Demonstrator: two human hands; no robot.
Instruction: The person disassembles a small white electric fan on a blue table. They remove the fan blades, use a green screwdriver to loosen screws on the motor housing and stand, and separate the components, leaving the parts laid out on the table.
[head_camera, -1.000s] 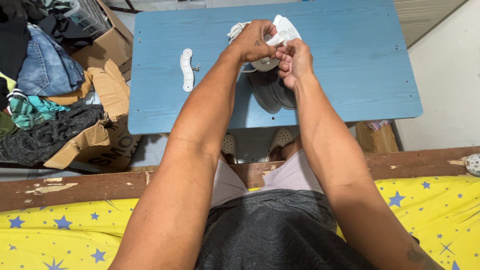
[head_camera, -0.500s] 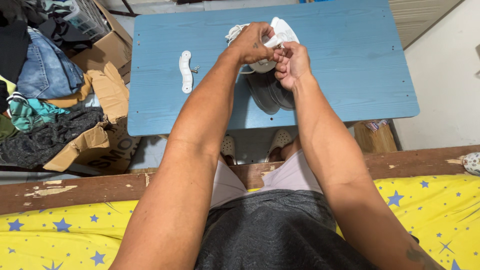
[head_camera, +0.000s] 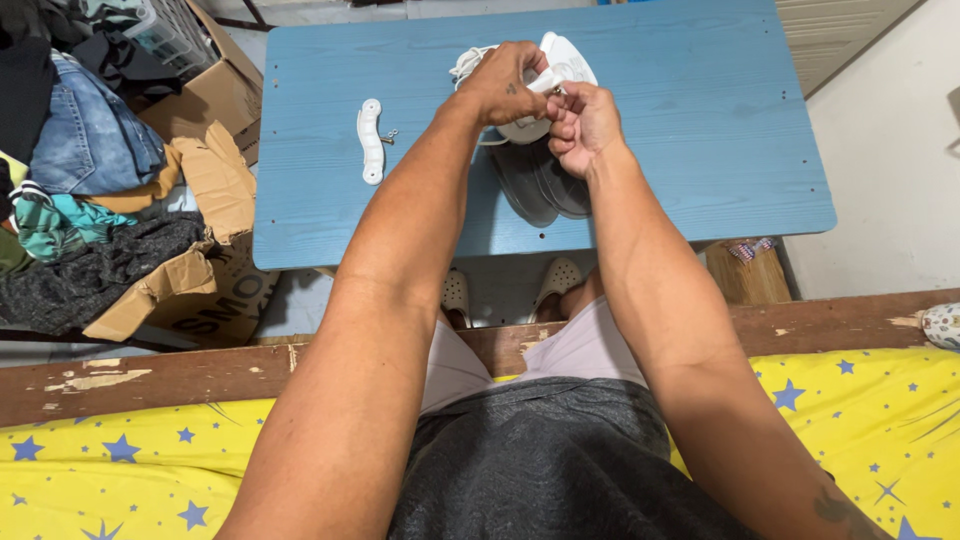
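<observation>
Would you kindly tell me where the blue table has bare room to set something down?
The blue table is bare right of the right hand, out to its far edge. A smaller patch lies below the white handle. The middle is crowded: both hands work a white appliance above grey pieces.

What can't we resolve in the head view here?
- White plastic object on the blue wooden table: mostly covered by the left hand and right hand, so its kind is unclear.
- Small part pinched between the fingertips: too small to identify.
- Small metal screws beside the white curved plastic handle: too small to count.
- Pile of clothes: cut off by the left edge.
</observation>
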